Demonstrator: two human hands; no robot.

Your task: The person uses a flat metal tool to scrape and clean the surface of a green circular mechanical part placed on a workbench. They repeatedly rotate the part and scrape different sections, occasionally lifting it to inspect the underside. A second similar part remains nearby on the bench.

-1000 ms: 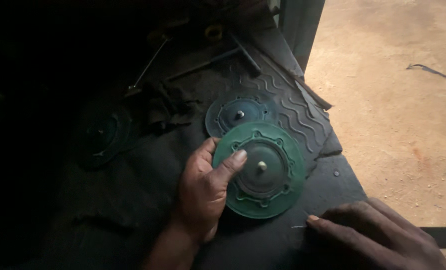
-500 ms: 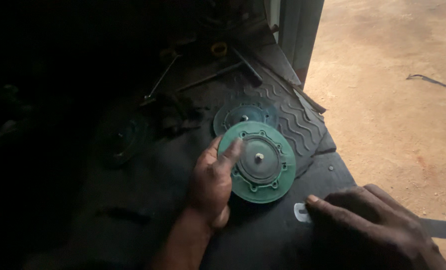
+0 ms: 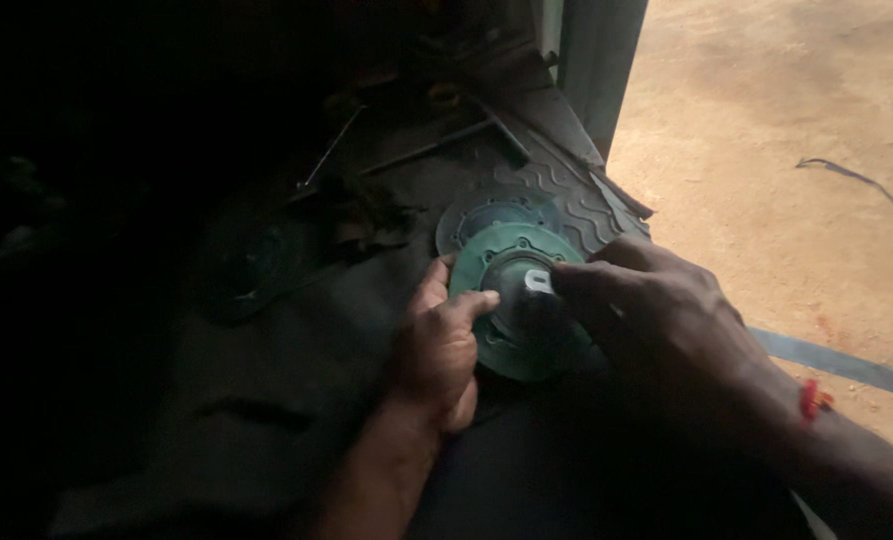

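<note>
The right hand [image 3: 657,320] pinches a small pale metal piece [image 3: 539,283] between its fingertips, pressing it at the dark hub of a round green plastic disc with small holes around its rim [image 3: 512,345]. The left hand [image 3: 442,345] grasps that disc at its left edge — thumb lying across the face, fingers curled beneath. The disc sits over a dark ribbed rubber mat [image 3: 577,200] and partly covers a second green disc [image 3: 487,215] lying flat just behind it. Farther back, thin metal rods [image 3: 422,155] rest in shadow. A third round disc [image 3: 252,270] lies well to the left — barely visible in the dark. Sandy ground [image 3: 797,120] stretches on the right, with a flat blue-grey strip [image 3: 837,362] lying on it.
</note>
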